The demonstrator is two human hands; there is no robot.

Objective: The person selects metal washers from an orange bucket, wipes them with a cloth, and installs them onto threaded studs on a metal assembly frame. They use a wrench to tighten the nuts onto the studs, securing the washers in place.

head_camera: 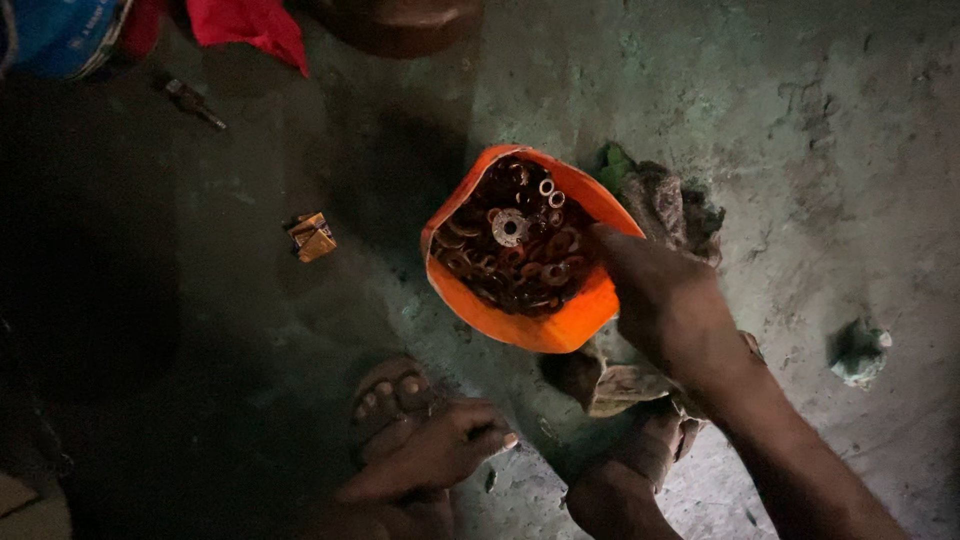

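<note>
Resting on rough concrete floor, orange tub.

One orange bowl of many washers, too many to count. Two hands: left, right. One bolt, one crumpled wrapper, one red cloth.

Rough concrete floor. Orange container of washers set at centre; crumpled rags beside it; small cardboard scrap left; bolt upper left.
</note>
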